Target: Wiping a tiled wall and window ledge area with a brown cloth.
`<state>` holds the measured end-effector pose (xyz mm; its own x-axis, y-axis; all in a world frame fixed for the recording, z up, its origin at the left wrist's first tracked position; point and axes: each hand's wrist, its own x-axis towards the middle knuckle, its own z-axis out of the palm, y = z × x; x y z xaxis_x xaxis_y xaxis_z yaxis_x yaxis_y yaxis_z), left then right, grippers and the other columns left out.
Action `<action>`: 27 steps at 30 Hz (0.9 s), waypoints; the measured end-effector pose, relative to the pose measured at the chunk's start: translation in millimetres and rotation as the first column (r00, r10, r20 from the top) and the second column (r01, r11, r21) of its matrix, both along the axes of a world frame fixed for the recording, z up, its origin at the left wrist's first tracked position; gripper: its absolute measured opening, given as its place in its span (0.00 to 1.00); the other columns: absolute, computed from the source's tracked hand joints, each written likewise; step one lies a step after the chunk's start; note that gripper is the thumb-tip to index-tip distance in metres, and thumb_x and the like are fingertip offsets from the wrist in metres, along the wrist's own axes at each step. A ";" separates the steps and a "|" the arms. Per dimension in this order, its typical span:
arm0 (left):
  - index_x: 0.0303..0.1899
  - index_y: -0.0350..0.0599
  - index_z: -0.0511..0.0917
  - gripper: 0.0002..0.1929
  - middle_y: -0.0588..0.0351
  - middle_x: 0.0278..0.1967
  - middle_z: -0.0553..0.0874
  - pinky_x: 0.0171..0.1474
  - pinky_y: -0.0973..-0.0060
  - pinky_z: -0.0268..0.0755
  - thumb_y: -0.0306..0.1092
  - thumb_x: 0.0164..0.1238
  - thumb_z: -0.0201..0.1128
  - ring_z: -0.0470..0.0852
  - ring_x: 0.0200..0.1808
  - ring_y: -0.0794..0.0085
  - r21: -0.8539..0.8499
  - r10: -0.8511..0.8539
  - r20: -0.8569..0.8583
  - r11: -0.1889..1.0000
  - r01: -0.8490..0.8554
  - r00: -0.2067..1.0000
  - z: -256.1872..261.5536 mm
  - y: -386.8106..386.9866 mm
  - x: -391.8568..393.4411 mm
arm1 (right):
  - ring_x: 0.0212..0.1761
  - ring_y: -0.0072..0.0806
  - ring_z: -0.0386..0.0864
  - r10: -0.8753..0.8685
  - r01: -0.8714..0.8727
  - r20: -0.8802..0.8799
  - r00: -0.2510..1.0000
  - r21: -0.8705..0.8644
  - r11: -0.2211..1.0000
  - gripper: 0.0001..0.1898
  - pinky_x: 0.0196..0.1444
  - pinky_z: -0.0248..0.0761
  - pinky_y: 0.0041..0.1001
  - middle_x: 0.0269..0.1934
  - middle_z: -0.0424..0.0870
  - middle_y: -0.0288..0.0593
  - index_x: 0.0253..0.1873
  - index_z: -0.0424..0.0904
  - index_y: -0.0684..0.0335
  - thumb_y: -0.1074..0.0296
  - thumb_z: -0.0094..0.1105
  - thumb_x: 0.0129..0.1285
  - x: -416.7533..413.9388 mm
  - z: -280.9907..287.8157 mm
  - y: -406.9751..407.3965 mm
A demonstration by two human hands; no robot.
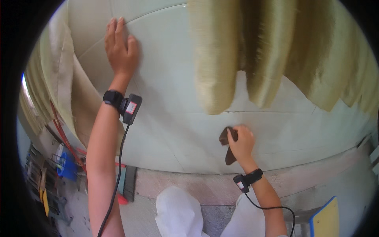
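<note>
My left hand [121, 49] rests with its fingers spread a little on a pale tiled wall [165, 80], to the left of a hanging yellow-green curtain [216, 59]. Lower down and to the right, my right hand [242, 143] is closed on a dark brown cloth [231, 155] at the wall's lower part, below the curtain's hem. One end of the cloth hangs from under the fingers. Each wrist wears a black strap with a small cabled device.
Another curtain [62, 65] hangs at the left. Below it are a blue bucket [67, 167], a broom [129, 183] and stacked furniture [53, 195]. A yellow board with a blue edge [327, 219] is at the lower right. A pinkish ledge [177, 185] runs along the wall's foot.
</note>
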<state>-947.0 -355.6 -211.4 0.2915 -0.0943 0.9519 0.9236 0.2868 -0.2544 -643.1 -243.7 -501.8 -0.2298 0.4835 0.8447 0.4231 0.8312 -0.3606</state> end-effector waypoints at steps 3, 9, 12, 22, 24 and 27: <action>0.65 0.44 0.68 0.26 0.45 0.66 0.67 0.70 0.60 0.52 0.35 0.63 0.52 0.62 0.69 0.53 -0.033 0.038 -0.031 0.999 -0.039 0.999 4.1 -1.7 -3.5 | 0.33 0.35 0.76 0.050 -0.054 -0.055 0.997 -0.062 0.997 0.09 0.36 0.66 0.33 0.30 0.78 0.38 0.34 0.76 0.59 0.64 0.67 0.55 5.5 -37.3 -5.0; 0.67 0.35 0.60 0.28 0.37 0.68 0.60 0.71 0.56 0.47 0.35 0.65 0.50 0.56 0.71 0.47 -0.202 0.070 0.088 0.978 -0.051 0.994 -81.5 2.0 -23.9 | 0.33 0.37 0.78 0.169 -0.186 -0.106 0.980 -0.166 0.969 0.10 0.36 0.70 0.34 0.32 0.80 0.42 0.35 0.76 0.61 0.64 0.67 0.54 14.0 -60.9 1.2; 0.71 0.37 0.54 0.30 0.35 0.71 0.52 0.71 0.51 0.40 0.34 0.68 0.47 0.49 0.73 0.42 -0.289 0.074 0.105 0.956 -0.041 0.992 -174.1 -1.3 16.4 | 0.33 0.41 0.78 0.264 -0.274 -0.072 0.962 -0.267 0.924 0.10 0.36 0.71 0.34 0.33 0.81 0.45 0.36 0.77 0.62 0.64 0.66 0.55 18.2 -80.2 -2.2; 0.69 0.42 0.59 0.30 0.34 0.71 0.52 0.72 0.56 0.44 0.34 0.66 0.54 0.50 0.73 0.46 -0.617 0.026 0.574 0.672 0.411 0.819 -363.1 -36.4 130.3 | 0.35 0.45 0.80 0.348 -0.393 -0.187 0.919 -0.515 0.761 0.13 0.39 0.73 0.35 0.33 0.83 0.47 0.40 0.77 0.62 0.58 0.61 0.61 -12.0 -69.2 -56.9; 0.65 0.40 0.65 0.26 0.35 0.65 0.64 0.67 0.60 0.55 0.36 0.66 0.56 0.63 0.67 0.51 -0.638 -0.066 0.662 0.472 0.608 0.746 -378.2 -45.5 141.0 | 0.38 0.44 0.81 0.359 -0.389 -0.164 0.919 -0.532 0.752 0.14 0.42 0.73 0.35 0.36 0.83 0.50 0.41 0.77 0.63 0.57 0.60 0.63 -26.2 -66.5 -59.5; 0.59 0.38 0.69 0.22 0.43 0.54 0.77 0.56 0.66 0.67 0.37 0.67 0.58 0.76 0.54 0.62 -0.277 0.040 0.961 0.235 0.932 0.275 -381.1 -53.7 145.3 | 0.45 0.41 0.80 0.379 -0.490 -0.329 0.865 -0.719 0.493 0.18 0.46 0.72 0.34 0.41 0.82 0.52 0.45 0.77 0.65 0.54 0.59 0.63 -55.5 -47.1 -58.1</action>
<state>-801.7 -409.3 -592.5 -0.2333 0.9138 0.3325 0.5817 -0.1429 0.8007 -698.6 -301.9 -549.0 -0.5287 0.8128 0.2444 -0.0013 0.2872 -0.9579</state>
